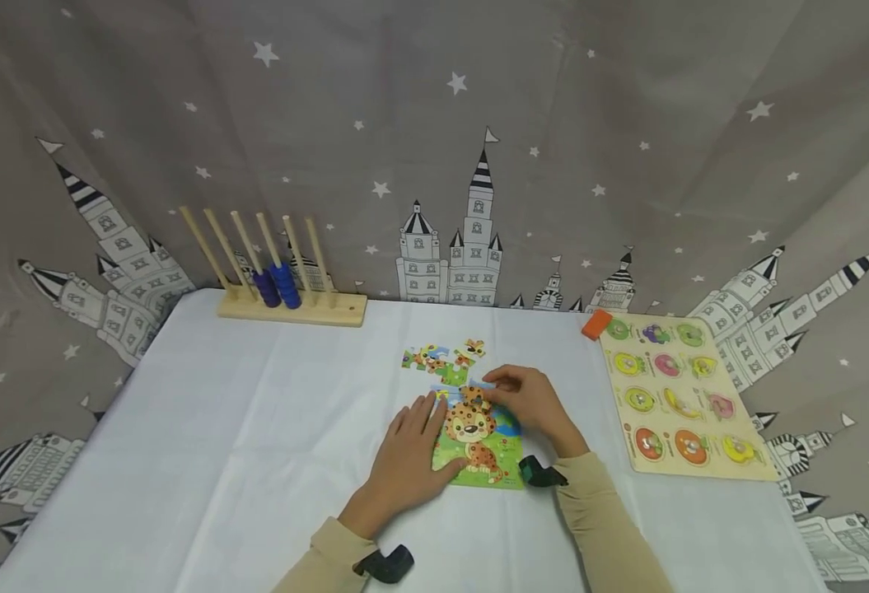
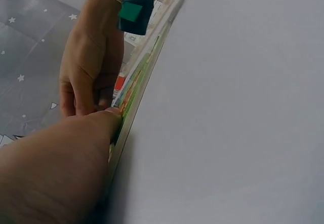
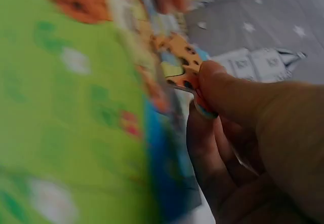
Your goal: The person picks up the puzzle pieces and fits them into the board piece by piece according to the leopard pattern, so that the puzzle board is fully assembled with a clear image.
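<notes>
A jigsaw puzzle (image 1: 489,461) with a spotted leopard cub on green grass lies on the white table in the head view. My left hand (image 1: 408,453) rests on its left side, fingers straight and thumb near the lower edge. At the puzzle's top, my right hand (image 1: 530,402) pinches a puzzle piece. In the right wrist view this puzzle piece (image 3: 185,62), orange with dark spots, sits between thumb and fingers, tilted beside the puzzle. Several loose puzzle pieces (image 1: 452,375) lie just beyond the top edge. The left wrist view shows the puzzle (image 2: 134,95) edge-on.
At the back left stands a wooden peg rack (image 1: 293,310) with blue beads on two of its pegs. A fruit knob puzzle board (image 1: 671,420) lies to the right, with an orange block (image 1: 597,324) at its upper left corner. A grey castle-print curtain (image 1: 315,148) hangs behind the table.
</notes>
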A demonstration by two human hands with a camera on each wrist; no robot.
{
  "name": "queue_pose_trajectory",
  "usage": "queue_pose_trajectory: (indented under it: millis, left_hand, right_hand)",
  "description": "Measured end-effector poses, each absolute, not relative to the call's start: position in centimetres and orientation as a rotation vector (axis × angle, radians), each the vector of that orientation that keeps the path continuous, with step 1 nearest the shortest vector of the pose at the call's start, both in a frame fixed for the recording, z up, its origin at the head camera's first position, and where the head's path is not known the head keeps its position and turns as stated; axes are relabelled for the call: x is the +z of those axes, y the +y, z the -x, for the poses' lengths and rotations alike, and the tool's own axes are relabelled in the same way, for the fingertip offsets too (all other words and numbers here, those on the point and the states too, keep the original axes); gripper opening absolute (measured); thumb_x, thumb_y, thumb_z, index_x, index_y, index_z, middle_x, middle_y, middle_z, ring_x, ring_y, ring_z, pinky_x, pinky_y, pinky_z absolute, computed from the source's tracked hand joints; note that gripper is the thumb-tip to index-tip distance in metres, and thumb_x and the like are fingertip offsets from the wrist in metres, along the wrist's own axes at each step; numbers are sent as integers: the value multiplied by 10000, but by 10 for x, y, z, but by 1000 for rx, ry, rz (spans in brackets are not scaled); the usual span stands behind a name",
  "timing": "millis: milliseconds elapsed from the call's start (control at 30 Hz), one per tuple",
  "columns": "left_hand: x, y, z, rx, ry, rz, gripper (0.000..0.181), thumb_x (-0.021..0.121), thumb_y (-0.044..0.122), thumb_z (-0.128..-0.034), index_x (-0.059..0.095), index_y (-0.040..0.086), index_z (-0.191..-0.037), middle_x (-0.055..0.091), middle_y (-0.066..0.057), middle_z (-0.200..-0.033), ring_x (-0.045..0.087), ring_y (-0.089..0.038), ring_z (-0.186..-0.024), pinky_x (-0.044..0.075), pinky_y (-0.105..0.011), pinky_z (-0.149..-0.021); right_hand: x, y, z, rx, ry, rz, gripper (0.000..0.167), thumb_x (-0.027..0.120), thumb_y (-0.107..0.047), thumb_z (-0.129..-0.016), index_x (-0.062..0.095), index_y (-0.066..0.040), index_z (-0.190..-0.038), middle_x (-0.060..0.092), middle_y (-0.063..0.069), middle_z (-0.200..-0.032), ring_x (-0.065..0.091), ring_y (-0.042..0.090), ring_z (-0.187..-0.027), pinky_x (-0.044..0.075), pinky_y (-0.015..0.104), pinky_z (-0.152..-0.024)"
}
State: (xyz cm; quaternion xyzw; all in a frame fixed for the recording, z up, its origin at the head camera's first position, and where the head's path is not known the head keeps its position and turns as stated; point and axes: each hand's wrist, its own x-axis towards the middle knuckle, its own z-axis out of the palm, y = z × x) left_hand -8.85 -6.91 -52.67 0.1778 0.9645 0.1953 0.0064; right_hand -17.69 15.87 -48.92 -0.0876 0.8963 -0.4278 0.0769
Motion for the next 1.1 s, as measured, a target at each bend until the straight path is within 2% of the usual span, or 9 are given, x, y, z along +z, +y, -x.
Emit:
queue_pose_trajectory:
  millis: [200, 400, 1100]
  left_hand:
    - [-528, -70, 86, 591, 3045, -609, 832, 526, 666, -951, 335, 200, -1613, 279, -129, -1685, 273, -349, -1557, 250, -554, -1256]
    - [-527, -70, 86, 539, 3054, -609, 785, 500, 676, -959, 386, 226, -1592, 271, -112, -1691, 263, -333, -1564, 250, -548, -1258]
    - [-528, -69, 89, 544, 3076, -611, 797, 511, 672, -950, 407, 198, -1582, 289, -103, -1685, 284, -330, -1555, 266, -542, -1248]
  right_hand:
    - [-495, 141, 159, -1133, 2776, 304, 167, 789, -172, -898, 787, -129, -1060, 725, -11, -927, 639, 80, -784, 557, 298, -718]
    - [-496, 138, 156, -1084, 2825, 337, 176, 784, -174, -903, 792, -135, -1074, 729, 22, -1028, 686, 142, -882, 588, 354, -795]
    - [-501, 144, 162, -1104, 2858, 381, 183, 821, -181, -861, 786, -153, -1038, 724, -31, -955, 647, 71, -837, 569, 298, -783]
